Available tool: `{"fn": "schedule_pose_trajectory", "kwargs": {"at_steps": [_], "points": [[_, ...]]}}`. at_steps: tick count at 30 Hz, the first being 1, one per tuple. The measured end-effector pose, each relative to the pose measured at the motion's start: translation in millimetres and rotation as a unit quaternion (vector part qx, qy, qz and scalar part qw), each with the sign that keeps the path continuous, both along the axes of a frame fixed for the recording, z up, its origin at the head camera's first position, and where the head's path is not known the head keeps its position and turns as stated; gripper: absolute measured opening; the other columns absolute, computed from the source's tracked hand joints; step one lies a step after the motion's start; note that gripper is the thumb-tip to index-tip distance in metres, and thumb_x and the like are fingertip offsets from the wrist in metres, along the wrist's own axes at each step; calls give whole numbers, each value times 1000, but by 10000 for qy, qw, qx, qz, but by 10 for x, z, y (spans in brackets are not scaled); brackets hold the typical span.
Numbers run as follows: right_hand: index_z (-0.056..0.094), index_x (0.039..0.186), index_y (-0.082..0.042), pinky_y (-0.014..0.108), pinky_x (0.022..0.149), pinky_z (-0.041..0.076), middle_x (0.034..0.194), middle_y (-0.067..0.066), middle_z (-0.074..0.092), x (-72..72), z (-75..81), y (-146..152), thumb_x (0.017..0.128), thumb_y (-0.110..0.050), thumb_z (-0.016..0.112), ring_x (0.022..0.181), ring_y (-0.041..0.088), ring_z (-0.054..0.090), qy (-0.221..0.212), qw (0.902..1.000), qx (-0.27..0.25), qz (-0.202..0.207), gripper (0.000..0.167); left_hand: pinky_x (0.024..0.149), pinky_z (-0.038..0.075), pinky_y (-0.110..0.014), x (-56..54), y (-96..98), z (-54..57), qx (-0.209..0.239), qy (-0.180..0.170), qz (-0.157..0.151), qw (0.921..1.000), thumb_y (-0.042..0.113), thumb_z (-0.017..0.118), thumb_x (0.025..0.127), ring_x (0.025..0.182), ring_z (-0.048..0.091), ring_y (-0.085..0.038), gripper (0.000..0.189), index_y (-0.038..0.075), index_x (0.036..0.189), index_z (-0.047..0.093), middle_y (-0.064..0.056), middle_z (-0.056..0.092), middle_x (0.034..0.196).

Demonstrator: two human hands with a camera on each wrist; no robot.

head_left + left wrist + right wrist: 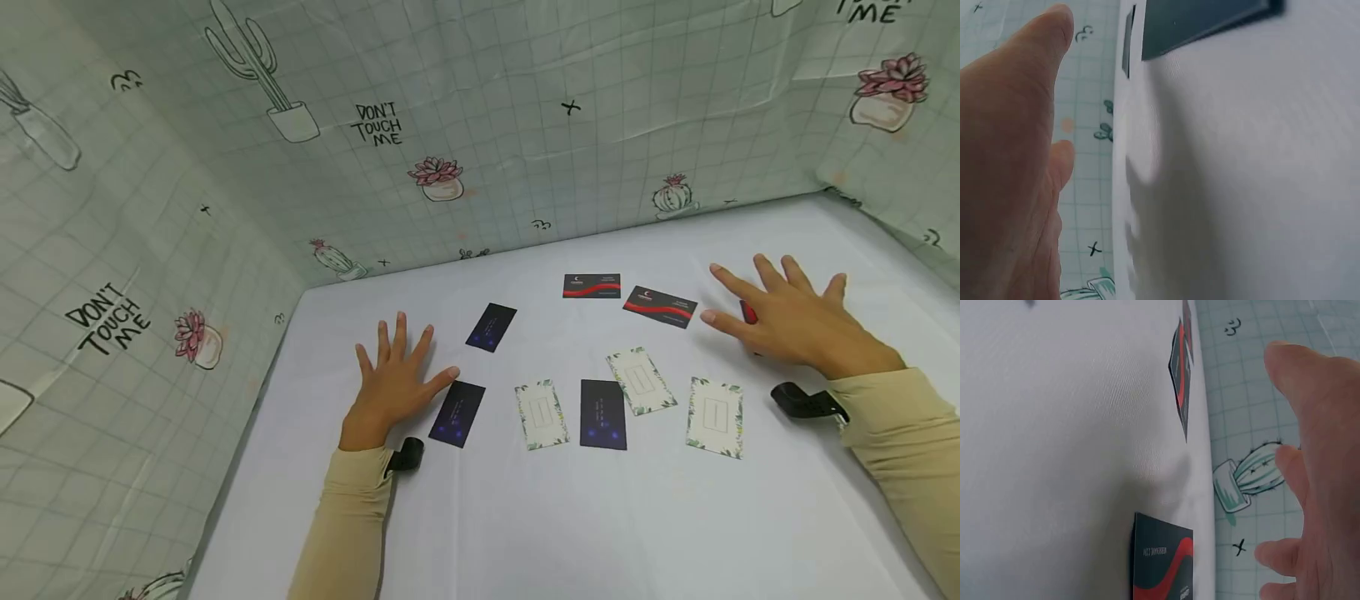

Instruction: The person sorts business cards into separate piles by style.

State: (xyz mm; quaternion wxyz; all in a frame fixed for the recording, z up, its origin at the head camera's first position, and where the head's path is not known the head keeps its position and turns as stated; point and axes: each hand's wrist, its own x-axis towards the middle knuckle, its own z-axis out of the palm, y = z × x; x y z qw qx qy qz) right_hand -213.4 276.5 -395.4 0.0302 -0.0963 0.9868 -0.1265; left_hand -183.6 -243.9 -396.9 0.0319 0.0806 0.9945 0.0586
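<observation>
Both hands look empty: left hand [390, 387] and right hand [795, 325] hover above the worktop [525, 525], fingers spread. Right hand mostly hides a black-and-red business card [1163, 559] toward the right edge; blind pick there could miss. Left thumb is by the top corner of the lower-left navy card [457, 414]; cards look thin and flat, so a fingertip could skid one toward the left edge instead of lifting it. Middle navy card [603, 415] and the tilted leafy-bordered card [641, 380] meet at a corner, can't tell which is on top; moving one could drag the other. Left wrist camera [407, 454] sits near the lower-left navy card, could sweep it.
</observation>
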Motion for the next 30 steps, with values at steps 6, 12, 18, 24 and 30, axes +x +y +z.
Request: {"fn": "schedule_pose_trajectory", "kwargs": {"at_steps": [6,12,18,24,30], "points": [[9,162,-34,87,88,-10,159,35,6,-41,7,-53,96,-72,36,142,61,-4,-14,9997,5,233,81,107,-19,-66,-70,132,-3,31,-192,-66,9998,77,40,91,148,-24,-36,88,28,161,19,-8,-19,165],[10,162,-35,86,89,-12,160,33,6,-67,-8,-181,95,-74,37,143,59,-4,-8,9994,-39,336,82,108,-17,-67,-88,161,-40,46,-155,-220,9996,78,39,91,148,-23,-37,89,29,161,19,-10,-16,165],[13,162,-35,85,92,-11,161,31,8,-66,-13,-293,95,-74,36,144,59,-1,89,9989,20,454,81,107,-15,-69,-54,177,-9,0,76,-431,9990,75,43,91,149,-19,-37,88,26,161,22,-10,-11,166],[14,162,-35,84,93,-11,162,30,9,-68,14,-374,95,-75,36,145,57,-2,169,9987,-6,486,81,106,-15,-71,-54,234,17,27,274,-655,9975,75,42,92,150,-18,-36,86,25,160,27,-10,-7,167],[16,162,-35,83,97,-6,162,28,14,-50,65,-458,94,-75,38,145,56,7,168,9984,-182,508,81,108,-9,-72,-48,267,35,117,367,-660,9971,69,46,94,152,3,-36,82,17,157,36,-15,17,165]]}}
